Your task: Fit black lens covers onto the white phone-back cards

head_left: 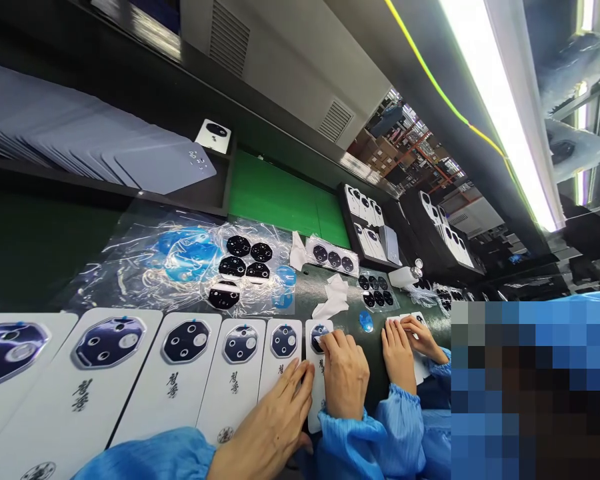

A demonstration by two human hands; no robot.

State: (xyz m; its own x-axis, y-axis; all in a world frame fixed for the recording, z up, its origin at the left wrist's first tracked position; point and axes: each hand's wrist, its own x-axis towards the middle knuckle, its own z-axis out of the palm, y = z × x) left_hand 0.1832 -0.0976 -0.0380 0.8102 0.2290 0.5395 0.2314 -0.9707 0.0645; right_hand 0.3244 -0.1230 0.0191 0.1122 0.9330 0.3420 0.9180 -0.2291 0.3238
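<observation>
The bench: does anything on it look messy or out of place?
Two things, mildly. The clear film behind the white panels is wrinkled, and one blue piece lies apart from the other blue pieces. Both may be normal here. Nothing looks spilled; small scratches would be hard to see.

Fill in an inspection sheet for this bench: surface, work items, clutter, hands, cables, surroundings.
Surface: dark green bench, partly covered by a plastic sheet.
Work items: row of white panels, each with a dark octagon near its far end.
Clutter: loose octagons and blue film at the plastic sheet; white scraps; bottle.
Left hand: fingers extended over the panels.
Right hand: fingertips at the octagon on the right-end panel; grip unclear.
Cables: yellow-green wire beside the overhead light.
Surroundings: grey sheets on a shelf; black racks holding panels; co-worker's hands at another panel.
</observation>
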